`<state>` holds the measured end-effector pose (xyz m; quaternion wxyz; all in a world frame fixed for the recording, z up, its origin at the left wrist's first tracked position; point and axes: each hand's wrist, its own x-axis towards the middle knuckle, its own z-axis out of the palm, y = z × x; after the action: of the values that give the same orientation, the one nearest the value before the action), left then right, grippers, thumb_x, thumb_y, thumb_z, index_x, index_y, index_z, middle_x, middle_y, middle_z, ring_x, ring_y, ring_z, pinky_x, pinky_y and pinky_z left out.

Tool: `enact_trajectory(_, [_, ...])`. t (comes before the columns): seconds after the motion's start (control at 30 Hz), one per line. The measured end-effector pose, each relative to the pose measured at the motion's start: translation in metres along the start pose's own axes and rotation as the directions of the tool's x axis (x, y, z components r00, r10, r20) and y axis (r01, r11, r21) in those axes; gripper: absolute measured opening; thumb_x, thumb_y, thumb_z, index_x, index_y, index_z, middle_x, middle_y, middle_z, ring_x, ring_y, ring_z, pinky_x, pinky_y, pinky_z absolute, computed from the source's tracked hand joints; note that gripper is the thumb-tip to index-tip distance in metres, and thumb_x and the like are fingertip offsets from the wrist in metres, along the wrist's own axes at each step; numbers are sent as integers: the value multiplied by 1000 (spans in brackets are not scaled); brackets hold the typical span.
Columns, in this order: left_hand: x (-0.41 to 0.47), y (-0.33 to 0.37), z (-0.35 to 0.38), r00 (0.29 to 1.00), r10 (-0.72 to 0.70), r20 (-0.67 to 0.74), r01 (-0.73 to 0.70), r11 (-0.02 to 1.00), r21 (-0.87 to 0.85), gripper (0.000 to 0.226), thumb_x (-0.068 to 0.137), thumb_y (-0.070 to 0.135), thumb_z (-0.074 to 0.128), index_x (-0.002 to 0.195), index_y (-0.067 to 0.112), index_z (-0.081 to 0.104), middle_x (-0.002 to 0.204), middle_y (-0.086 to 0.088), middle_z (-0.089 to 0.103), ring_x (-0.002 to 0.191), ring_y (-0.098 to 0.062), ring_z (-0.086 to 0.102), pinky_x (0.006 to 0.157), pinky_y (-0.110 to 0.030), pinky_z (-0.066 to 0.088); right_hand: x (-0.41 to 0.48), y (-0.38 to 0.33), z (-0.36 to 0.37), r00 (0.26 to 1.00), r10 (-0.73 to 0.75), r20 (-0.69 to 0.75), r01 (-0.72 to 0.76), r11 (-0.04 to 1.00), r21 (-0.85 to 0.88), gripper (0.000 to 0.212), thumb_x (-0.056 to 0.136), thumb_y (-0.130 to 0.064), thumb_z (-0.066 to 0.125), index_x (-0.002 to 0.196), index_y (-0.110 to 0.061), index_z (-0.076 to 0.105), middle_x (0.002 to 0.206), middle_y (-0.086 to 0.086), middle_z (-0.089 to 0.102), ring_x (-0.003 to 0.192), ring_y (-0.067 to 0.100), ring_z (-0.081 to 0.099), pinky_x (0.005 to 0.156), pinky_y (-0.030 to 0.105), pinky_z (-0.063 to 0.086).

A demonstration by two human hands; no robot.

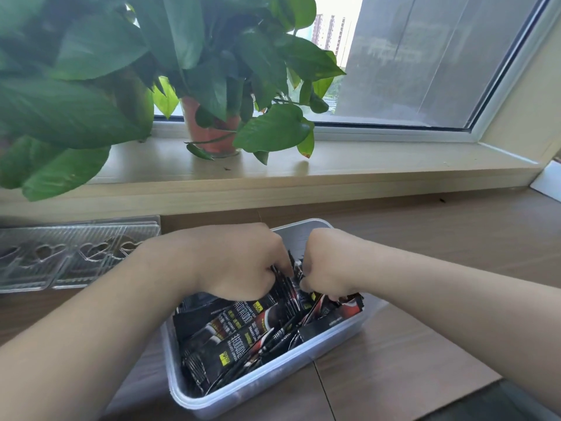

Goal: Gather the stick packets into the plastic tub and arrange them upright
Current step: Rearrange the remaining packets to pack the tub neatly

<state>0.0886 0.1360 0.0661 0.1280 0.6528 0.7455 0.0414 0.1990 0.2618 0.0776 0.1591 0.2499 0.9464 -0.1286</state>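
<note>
A clear plastic tub (243,393) stands on the wooden table in front of me. It holds several black stick packets (230,332) with red and yellow print, most leaning or lying at a slant. Both hands reach into the far half of the tub. My left hand (239,262) has its fingers curled down around the tops of a bunch of packets. My right hand (326,265) curls its fingers onto packets right beside it. The fingertips of both hands are hidden among the packets.
Clear plastic trays (60,256) with heart-shaped hollows lie on the table at the left. A potted green plant (212,129) stands on the window sill behind, with leaves hanging over the left side. A white object (546,183) shows at the right edge.
</note>
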Motion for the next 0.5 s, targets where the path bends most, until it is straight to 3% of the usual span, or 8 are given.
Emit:
enact_trajectory(0.1, [0, 1, -2, 999, 34, 9, -34, 999, -28, 64, 66, 21, 34, 116, 31, 72, 124, 12, 69, 116, -11, 62, 98, -31, 50, -3, -1, -4, 992, 50, 119, -58, 996, 68, 30, 95, -27, 61, 111, -5, 72, 65, 3, 64, 46, 12, 50, 47, 18, 39])
enact_trajectory(0.17, [-1, 5, -5, 999, 39, 17, -39, 999, -29, 62, 67, 19, 35, 114, 26, 75, 129, 14, 67, 120, -7, 58, 102, -23, 44, 0, -1, -5, 990, 67, 123, -85, 985, 148, 25, 92, -22, 66, 108, -2, 72, 56, 4, 59, 41, 14, 45, 45, 17, 37])
enact_trajectory(0.3, [-2, 9, -7, 997, 48, 66, -46, 998, -32, 52, 78, 3, 47, 118, 24, 73, 132, 13, 63, 122, -7, 54, 103, -22, 41, 4, -3, -2, 987, 115, 110, -138, 964, 229, 17, 85, -15, 72, 74, -6, 63, 56, 6, 45, 44, 20, 37, 44, 19, 32])
enact_trajectory(0.4, [-2, 7, -6, 997, 28, 77, -25, 999, -42, 55, 80, -1, 47, 120, 27, 72, 133, 14, 61, 122, -8, 52, 102, -25, 41, 5, -5, -2, 976, 154, 156, -198, 923, 329, 17, 85, -13, 71, 74, -8, 59, 59, 5, 40, 47, 18, 33, 41, 21, 30])
enact_trajectory(0.5, [-3, 6, -4, 998, 11, 65, -7, 998, -59, 56, 82, 0, 46, 120, 31, 71, 131, 13, 57, 123, -8, 49, 102, -23, 40, 5, -5, -4, 974, 160, 162, -212, 893, 398, 11, 85, -12, 70, 87, -1, 68, 56, 5, 42, 45, 16, 34, 40, 19, 30])
